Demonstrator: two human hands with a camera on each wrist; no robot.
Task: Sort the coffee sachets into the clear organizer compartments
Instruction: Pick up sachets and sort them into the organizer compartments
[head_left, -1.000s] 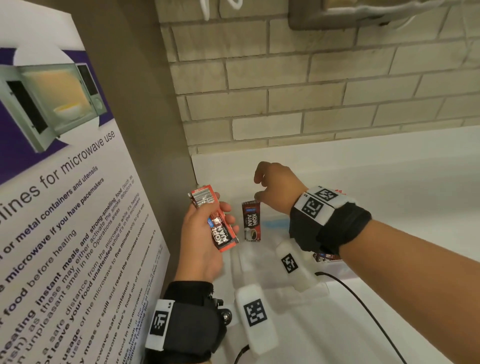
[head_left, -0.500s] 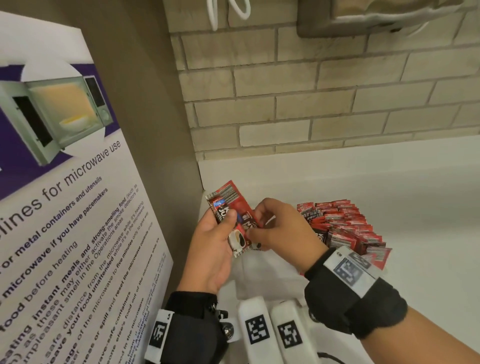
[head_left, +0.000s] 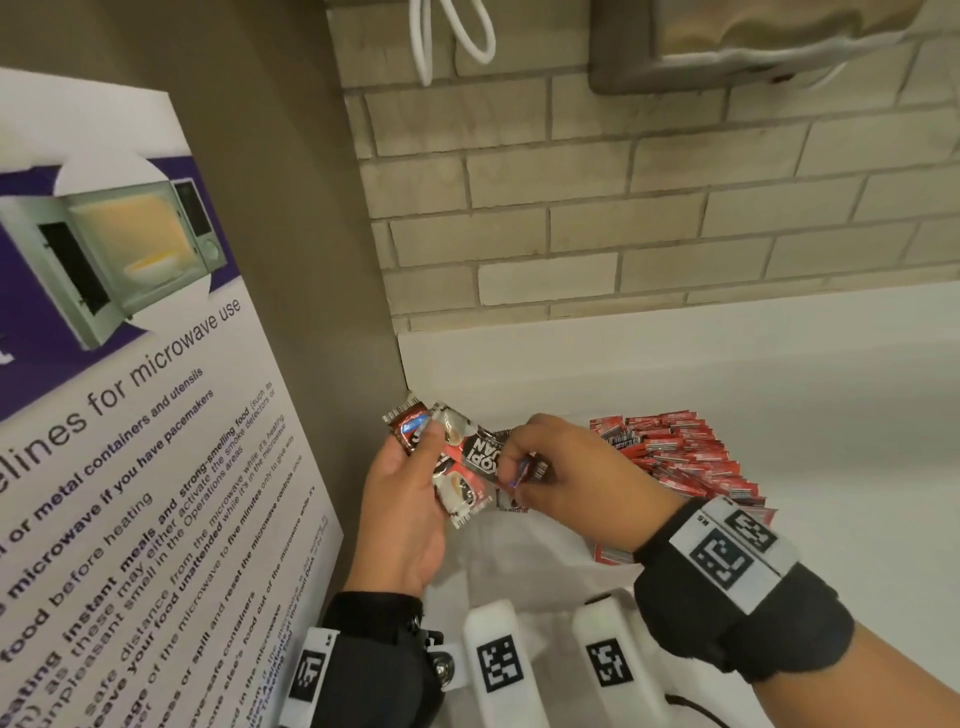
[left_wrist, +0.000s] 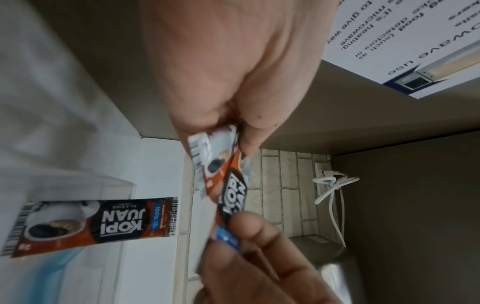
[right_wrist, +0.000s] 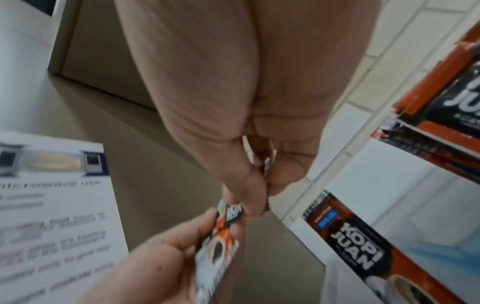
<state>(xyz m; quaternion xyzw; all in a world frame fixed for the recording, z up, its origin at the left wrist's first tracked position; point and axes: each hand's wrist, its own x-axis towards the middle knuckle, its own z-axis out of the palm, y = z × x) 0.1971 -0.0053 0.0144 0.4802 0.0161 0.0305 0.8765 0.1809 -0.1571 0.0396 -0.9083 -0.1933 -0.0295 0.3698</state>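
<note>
My left hand (head_left: 423, 447) grips a small bundle of red and black coffee sachets (head_left: 452, 483) above the clear organizer (head_left: 498, 571). My right hand (head_left: 511, 462) pinches the end of one sachet (head_left: 480, 452) that sticks out sideways from the bundle. The left wrist view shows the bundle (left_wrist: 228, 181) between my thumb and the right fingertips (left_wrist: 249, 232). One sachet (left_wrist: 96, 224) stands alone in an organizer compartment, also seen as the lone sachet (right_wrist: 363, 246) in the right wrist view. A loose pile of sachets (head_left: 675, 457) lies right of my hands.
A microwave-use poster (head_left: 130, 415) stands close on the left against a beige panel. A brick wall (head_left: 623, 234) backs the white counter (head_left: 831, 415). White cables (head_left: 447, 36) and a metal dispenser (head_left: 753, 41) hang above.
My right hand left a sachet standing in the organizer, came back to the bundle in my left hand and now pinches one sachet, drawing it sideways. The view has tilted so the pile shows.
</note>
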